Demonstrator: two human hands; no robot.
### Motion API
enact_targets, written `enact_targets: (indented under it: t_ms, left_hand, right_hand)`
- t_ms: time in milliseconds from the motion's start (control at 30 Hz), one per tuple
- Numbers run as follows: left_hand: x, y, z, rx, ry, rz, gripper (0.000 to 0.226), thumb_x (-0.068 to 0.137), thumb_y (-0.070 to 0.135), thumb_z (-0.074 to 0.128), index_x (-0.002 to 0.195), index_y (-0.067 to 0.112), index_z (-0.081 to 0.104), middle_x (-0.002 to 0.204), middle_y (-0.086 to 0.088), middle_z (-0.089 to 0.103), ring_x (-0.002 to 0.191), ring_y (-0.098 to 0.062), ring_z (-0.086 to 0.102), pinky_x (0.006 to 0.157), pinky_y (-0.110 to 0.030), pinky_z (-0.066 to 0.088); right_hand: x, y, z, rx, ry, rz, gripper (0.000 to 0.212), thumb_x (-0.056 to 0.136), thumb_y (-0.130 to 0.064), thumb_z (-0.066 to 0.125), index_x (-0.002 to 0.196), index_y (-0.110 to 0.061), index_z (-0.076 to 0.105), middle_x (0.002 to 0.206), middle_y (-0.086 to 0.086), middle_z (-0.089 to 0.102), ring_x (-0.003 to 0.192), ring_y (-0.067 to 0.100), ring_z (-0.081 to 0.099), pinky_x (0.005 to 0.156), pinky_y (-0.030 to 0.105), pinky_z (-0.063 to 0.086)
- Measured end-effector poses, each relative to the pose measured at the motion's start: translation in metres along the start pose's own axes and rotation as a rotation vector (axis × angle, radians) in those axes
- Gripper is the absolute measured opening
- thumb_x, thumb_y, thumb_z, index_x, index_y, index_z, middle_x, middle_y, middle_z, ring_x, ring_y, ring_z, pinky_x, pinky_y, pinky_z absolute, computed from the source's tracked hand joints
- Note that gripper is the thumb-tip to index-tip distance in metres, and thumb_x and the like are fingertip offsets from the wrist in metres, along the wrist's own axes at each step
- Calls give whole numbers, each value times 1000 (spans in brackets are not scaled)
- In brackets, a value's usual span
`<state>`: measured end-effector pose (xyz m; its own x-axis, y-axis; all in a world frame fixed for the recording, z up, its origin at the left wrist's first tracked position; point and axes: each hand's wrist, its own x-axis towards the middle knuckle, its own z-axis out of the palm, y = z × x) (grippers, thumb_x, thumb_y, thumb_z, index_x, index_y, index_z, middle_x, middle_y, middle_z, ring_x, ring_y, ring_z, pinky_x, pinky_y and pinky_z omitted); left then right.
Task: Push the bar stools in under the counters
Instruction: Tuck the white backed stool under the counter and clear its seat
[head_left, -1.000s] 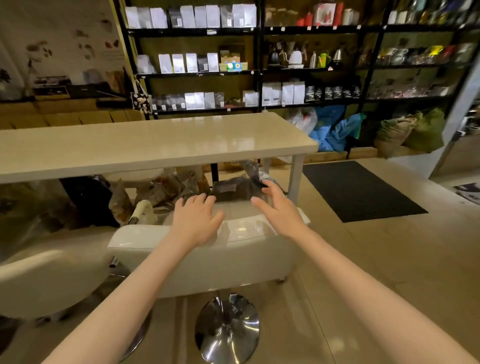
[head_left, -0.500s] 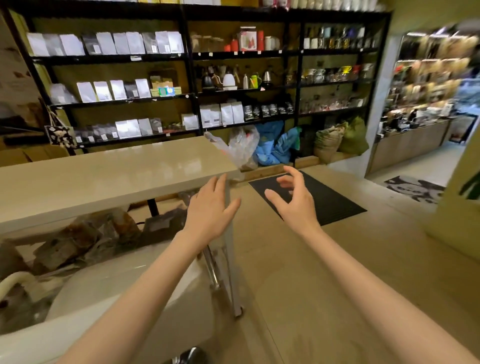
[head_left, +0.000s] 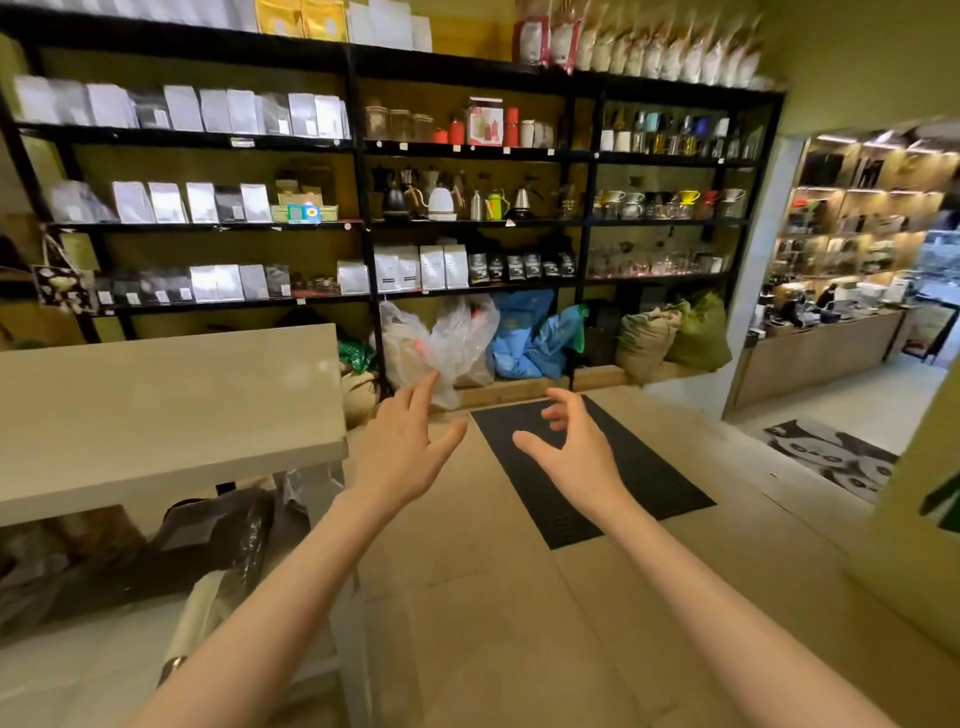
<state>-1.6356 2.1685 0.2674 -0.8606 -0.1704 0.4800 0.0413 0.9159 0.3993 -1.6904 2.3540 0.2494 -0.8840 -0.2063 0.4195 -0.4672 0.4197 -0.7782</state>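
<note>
The pale counter fills the left side, its right end near the middle of the view. A white bar stool shows only as a blurred seat at the bottom left, below the counter. My left hand floats in the air just right of the counter's end, fingers spread, holding nothing. My right hand hangs beside it over the floor, fingers apart and curled, also empty. Neither hand touches the stool or the counter.
Bags are stuffed under the counter. A black floor mat lies ahead. Tall black shelves with packets and kettles line the back wall, sacks and plastic bags at their foot. A doorway to another room opens at right.
Both hands have come off the white stool and lifted into the air. The view has swung right and up, so the stool has slid to the bottom-left corner.
</note>
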Motion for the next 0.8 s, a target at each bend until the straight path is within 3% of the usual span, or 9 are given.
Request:
enact_targets:
  t_ms: [133,300,467,667,800]
  left_hand:
    - [53,2,46,-51,-18,-27,65,91,44,50,145,18,26,146,-9,38,134,-24,33,105,-38,31]
    - [135,-26,97,67,-43,15,56,92,42,50,142,20,34,141,-5,45,129,-21,40,102,-35,35]
    - [243,-65,125,10,11,-83,47,93,38,49,136,19,43,132,-6,53,117,-22,50,93,-36,41]
    - [348,-97,163,-48,43,-163,46,93,36,49,135,18,44,120,-4,60,104,-18,56,85,-32,45]
    - [409,-132,199,-13,18,-246,45,93,38,49,132,16,46,125,-4,59,109,-20,55,88,-34,45]
  right_hand:
    - [55,43,4,65,-25,69,57,84,-33,68,132,-20,40,113,-3,51,104,12,50,81,25,38]
    - [139,97,30,119,-123,83,49,83,-29,68,126,-19,46,110,0,55,102,14,53,78,21,37]
    - [258,133,59,105,-205,50,45,85,-30,66,125,-19,48,107,-2,59,98,10,54,70,15,39]
    - [391,160,103,103,-300,-10,32,87,-30,63,115,-17,55,99,0,63,95,14,58,81,30,47]
    - [467,184,149,104,-359,-73,29,88,-31,61,114,-18,56,100,-1,61,92,12,57,76,25,46]
